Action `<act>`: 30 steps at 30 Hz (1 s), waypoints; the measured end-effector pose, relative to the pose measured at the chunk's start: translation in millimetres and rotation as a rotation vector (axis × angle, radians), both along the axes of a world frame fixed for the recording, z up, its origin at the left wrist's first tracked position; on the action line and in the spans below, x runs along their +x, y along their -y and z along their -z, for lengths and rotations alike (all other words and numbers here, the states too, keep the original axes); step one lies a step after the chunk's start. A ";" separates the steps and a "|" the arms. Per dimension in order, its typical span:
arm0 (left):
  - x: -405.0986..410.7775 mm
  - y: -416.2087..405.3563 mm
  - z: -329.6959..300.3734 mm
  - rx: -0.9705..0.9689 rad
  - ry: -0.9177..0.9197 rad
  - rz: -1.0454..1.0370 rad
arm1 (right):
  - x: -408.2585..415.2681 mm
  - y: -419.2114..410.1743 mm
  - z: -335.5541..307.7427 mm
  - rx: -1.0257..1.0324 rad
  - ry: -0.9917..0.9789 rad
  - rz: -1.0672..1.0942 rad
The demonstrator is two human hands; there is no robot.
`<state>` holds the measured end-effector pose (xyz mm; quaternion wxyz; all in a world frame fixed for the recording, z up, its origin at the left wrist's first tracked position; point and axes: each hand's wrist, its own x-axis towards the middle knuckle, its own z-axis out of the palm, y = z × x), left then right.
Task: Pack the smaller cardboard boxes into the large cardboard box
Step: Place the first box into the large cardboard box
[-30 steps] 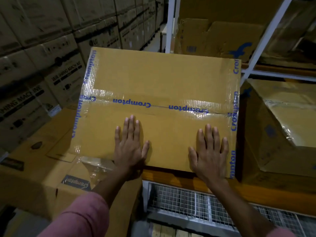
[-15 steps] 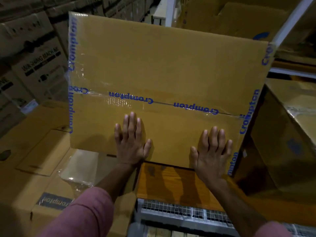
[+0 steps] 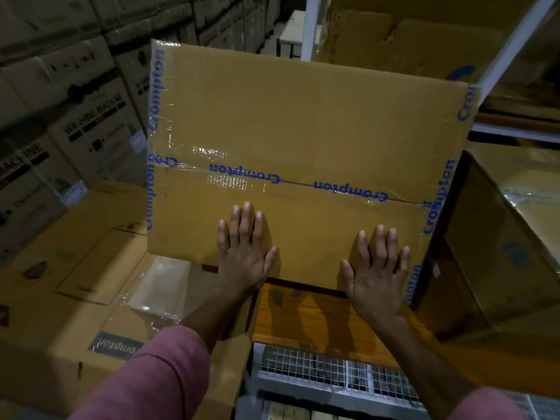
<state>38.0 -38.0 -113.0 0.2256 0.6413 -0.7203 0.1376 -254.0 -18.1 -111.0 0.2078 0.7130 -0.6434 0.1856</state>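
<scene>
A large brown cardboard box [image 3: 303, 122], sealed with clear tape printed with blue lettering, fills the middle of the head view. It sits on an orange shelf beam [image 3: 321, 322] with its taped face toward me. My left hand [image 3: 242, 253] lies flat on the lower part of that face, fingers straight. My right hand [image 3: 375, 268] presses flat on the same face near the box's lower right corner. Both palms touch the cardboard and neither hand grips anything.
A flattened-looking taped carton [image 3: 75, 298] lies low at the left. Another cardboard box [image 3: 500, 253] stands on the shelf at the right. Stacked appliance cartons [image 3: 60, 101] line the left aisle. White rack posts [image 3: 312, 25] rise behind, and wire mesh decking [image 3: 333, 371] shows below the beam.
The box has slid away from me along the shelf, uncovering more of the orange beam under my hands. Both hands stay flat on its face.
</scene>
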 end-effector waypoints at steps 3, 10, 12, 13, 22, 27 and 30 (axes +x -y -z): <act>0.6 -10.9 -5.3 0.083 0.000 0.025 | -3.6 -10.7 0.4 0.036 -0.036 -0.019; 1.2 -1.6 -57.5 0.177 -0.014 -0.035 | 9.8 -17.3 -29.2 0.109 0.035 -0.023; 1.2 7.1 -79.7 0.129 -0.014 -0.016 | 15.2 -8.4 -50.4 0.097 0.051 -0.073; 1.4 13.3 -92.2 0.108 -0.006 0.000 | 17.7 -0.7 -64.6 0.088 0.059 -0.099; 4.9 91.2 -226.3 0.111 0.093 0.087 | 29.5 93.1 -215.7 0.090 0.034 -0.134; 3.1 129.9 -260.7 0.254 0.130 0.087 | 28.8 122.9 -260.5 0.145 0.058 -0.153; 1.0 146.4 -270.0 0.286 0.139 0.096 | 24.4 138.9 -270.5 0.195 0.016 -0.128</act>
